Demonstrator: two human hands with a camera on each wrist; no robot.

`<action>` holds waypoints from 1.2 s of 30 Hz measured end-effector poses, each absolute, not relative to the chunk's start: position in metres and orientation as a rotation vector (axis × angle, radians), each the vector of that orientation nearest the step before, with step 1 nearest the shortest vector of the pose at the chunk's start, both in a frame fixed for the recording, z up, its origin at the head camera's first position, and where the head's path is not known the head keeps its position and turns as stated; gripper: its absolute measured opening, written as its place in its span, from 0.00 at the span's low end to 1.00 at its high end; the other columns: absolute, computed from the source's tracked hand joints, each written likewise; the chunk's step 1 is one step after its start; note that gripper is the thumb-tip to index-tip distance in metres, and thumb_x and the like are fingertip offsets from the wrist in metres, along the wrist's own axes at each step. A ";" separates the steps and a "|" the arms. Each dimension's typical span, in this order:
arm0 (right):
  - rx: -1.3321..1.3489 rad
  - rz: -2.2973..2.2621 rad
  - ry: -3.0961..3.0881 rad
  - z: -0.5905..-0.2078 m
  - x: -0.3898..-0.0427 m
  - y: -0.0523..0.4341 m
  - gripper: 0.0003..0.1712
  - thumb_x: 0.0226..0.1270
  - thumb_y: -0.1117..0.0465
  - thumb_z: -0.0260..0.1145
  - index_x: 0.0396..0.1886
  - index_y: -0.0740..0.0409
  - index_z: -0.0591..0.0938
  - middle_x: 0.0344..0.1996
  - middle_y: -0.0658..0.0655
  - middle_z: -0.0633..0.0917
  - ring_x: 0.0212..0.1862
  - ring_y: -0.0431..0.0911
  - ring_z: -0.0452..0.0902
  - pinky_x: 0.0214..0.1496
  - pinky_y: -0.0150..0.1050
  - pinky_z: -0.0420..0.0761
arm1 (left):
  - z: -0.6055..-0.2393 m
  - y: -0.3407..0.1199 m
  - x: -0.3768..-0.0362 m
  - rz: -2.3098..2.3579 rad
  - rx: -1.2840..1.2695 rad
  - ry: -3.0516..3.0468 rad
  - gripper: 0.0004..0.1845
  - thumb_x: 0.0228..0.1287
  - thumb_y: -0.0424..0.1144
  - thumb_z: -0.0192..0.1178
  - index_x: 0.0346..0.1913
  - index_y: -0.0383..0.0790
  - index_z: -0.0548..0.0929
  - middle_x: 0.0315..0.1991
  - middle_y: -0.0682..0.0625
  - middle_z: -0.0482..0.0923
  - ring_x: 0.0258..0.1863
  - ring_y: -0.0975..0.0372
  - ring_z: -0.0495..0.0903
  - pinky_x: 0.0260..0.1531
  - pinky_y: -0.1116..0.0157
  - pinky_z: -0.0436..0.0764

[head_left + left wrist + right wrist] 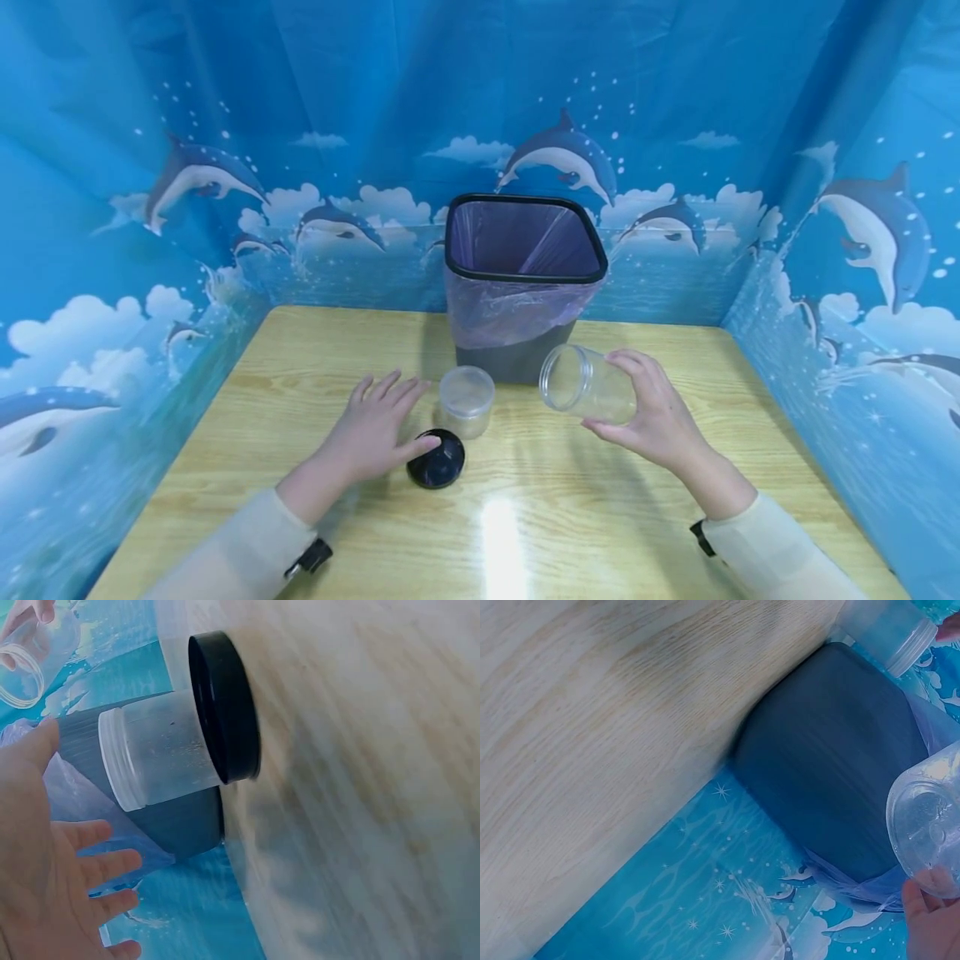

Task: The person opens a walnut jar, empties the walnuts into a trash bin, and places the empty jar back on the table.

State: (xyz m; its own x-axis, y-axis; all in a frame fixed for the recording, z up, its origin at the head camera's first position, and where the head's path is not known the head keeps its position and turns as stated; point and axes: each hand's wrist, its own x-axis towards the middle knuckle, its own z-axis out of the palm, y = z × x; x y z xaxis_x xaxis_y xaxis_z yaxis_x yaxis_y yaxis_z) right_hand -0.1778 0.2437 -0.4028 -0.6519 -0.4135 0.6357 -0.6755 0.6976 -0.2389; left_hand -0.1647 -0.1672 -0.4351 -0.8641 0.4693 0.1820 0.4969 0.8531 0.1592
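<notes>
— What have you got in your right hand (660, 417)?

— A clear jar (588, 385), empty and without a lid. My fingers (637, 367) are curled over the top of it and my thumb comes in from below, so I'm gripping it by its side. It lies tilted, nearly on its side, its open mouth turned to my left, and it is lifted off the surface (525, 517), just in front of the dark bin (521, 283) with the purple liner (510, 308).

— And the left hand (371, 433)?

— It holds nothing. The fingers (390, 387) are straight and spread, palm down, low over the wood. My thumb tip is right at the edge of the black lid (437, 459), which lies flat on the surface; I think it touches, but from the head view I can't be sure.

— Anything else close by?

— A smaller clear jar (466, 401) stands upright just beyond the lid, between my two hands and just in front of the bin. My left fingertips point toward it but stay apart from it. In the left wrist view the lid sits in front of that jar, partly covering its base
</notes>
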 end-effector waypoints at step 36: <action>0.814 0.630 -2.382 -0.410 -0.179 0.245 0.54 0.32 0.52 0.86 0.63 0.64 0.72 0.57 0.65 0.76 0.59 0.61 0.72 0.57 0.62 0.74 | -0.464 -0.153 -0.153 -0.247 -0.813 -3.057 0.54 0.49 0.79 0.60 0.68 0.39 0.75 0.63 0.41 0.73 0.67 0.47 0.68 0.70 0.39 0.55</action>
State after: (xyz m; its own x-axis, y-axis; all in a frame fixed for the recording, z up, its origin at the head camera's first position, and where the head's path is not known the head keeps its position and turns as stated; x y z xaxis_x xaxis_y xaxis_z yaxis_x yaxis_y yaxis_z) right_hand -0.1795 0.2446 -0.4096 -0.6721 -0.4077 0.6182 -0.6600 0.7084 -0.2503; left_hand -0.1531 -0.1533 -0.4637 -0.8684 0.4958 0.0100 0.4910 0.8567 0.1580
